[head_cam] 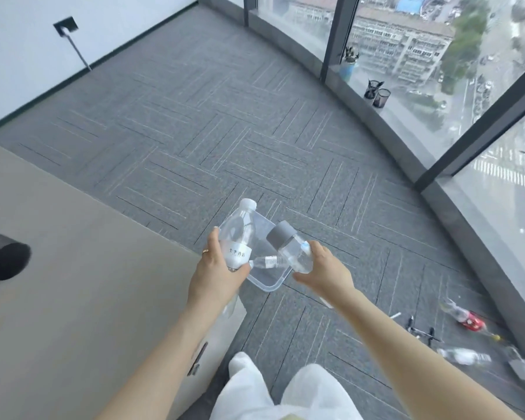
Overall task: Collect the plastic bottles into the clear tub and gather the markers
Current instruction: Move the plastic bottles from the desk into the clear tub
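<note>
My left hand (217,272) grips a clear bottle with a white cap and white label (240,234), held upright over the clear tub (262,284). My right hand (323,269) holds a clear bottle with a grey cap (291,245), tilted left above the tub. A small clear bottle (267,262) lies inside the tub between my hands. On the carpet at lower right lie a red-labelled bottle (464,316), another clear bottle (464,356) and black and white markers (422,331).
A beige desk (73,283) fills the left side, with a dark object (3,257) on it. Grey carpet stretches ahead. A curved glass wall runs along the right; dark pen cups (376,92) and a potted plant (349,65) stand on its sill.
</note>
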Motion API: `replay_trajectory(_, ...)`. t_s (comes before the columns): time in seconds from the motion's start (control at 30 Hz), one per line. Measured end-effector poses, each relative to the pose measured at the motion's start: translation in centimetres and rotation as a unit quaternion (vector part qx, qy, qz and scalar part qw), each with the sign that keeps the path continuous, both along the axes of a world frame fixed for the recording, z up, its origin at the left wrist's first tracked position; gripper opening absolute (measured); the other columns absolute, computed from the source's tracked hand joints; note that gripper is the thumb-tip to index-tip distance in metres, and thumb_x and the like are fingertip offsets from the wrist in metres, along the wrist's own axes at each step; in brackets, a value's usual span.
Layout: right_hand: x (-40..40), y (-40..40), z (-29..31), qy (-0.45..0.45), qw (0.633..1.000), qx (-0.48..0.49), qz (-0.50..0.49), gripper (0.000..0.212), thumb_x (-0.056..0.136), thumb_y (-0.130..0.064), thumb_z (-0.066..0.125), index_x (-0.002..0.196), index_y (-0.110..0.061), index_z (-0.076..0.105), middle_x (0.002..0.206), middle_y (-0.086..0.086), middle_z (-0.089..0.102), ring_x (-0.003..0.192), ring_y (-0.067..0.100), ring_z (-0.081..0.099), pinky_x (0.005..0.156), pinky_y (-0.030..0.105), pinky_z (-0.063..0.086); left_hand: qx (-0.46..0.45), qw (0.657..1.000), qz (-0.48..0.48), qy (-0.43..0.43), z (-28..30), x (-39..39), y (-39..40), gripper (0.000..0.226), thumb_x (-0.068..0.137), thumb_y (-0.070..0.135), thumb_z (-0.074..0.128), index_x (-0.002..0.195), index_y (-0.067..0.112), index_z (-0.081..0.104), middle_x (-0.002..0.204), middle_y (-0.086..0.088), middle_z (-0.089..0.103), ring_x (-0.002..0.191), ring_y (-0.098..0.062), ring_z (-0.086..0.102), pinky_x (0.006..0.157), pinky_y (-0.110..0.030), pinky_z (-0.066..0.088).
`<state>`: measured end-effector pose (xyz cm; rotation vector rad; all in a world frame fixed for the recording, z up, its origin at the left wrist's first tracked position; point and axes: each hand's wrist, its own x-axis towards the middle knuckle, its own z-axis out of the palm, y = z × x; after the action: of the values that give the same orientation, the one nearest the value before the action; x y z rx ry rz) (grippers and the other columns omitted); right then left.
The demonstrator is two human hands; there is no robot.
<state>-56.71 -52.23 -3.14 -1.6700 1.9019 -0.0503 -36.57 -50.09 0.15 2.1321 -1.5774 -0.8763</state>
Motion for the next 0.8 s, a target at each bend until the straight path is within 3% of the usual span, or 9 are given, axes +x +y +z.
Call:
replay_trajectory(0.2,-1.4,-8.6,-2.0,0.008,0.998,0.025,0.050,0.058,0.080,-0.037,0.065,0.129,-0.021,0.038,0.121,0.000,0.049,0.106,0.024,0.053,0.070,0.031,0.042,0.038,0.998,0.051,-0.003,-1.7,-0.8,-6.3,0.087,0.080,0.036,0.068,0.145,0.017,0.014,0.138,-0.012,0.045,0.117,-0.031,0.051,0.083,-0.038,0.043)
replay_trajectory(0.37,-1.6,-16.0,-5.6,0.066,0.982,0.030,0.173,0.062,0.081,-0.041,0.065,0.133,-0.020,0.037,0.127,0.002,0.043,0.117,0.024,0.043,0.090,0.034,0.043,0.044,0.985,0.165,0.014,-4.7,-2.6,-9.8,0.087,0.080,0.035,0.069,0.146,0.018,0.015,0.145,-0.009,0.038,0.126,-0.027,0.045,0.089,-0.037,0.043)
replay_trajectory(0.53,-1.8,-21.2,-9.1,0.101,0.962,0.074,0.245,0.059,0.083,-0.042,0.064,0.131,-0.022,0.036,0.128,0.002,0.043,0.119,0.025,0.043,0.093,0.034,0.039,0.082,0.961,0.259,0.055,-8.0,-5.4,-11.2,0.083,0.081,0.036,0.067,0.145,0.021,0.016,0.143,-0.005,0.035,0.123,-0.026,0.047,0.089,-0.036,0.043)
replay_trajectory(0.67,-1.3,-24.5,-12.1,0.114,0.950,0.099,0.273,0.062,0.083,-0.042,0.064,0.134,-0.022,0.034,0.131,0.003,0.047,0.122,0.026,0.045,0.098,0.039,0.039,0.103,0.952,0.284,0.047,-11.2,-5.4,-13.0,0.081,0.080,0.036,0.068,0.143,0.020,0.019,0.137,-0.005,0.036,0.115,-0.025,0.051,0.078,-0.033,0.042)
replay_trajectory(0.8,0.1,-26.4,-15.6,0.121,0.943,0.107,0.292,0.061,0.085,-0.041,0.063,0.135,-0.018,0.035,0.133,0.005,0.048,0.124,0.027,0.044,0.097,0.040,0.041,0.112,0.949,0.290,0.048,-14.4,-4.3,-15.1,0.078,0.081,0.036,0.067,0.141,0.019,0.020,0.135,-0.007,0.037,0.113,-0.027,0.050,0.078,-0.034,0.040)
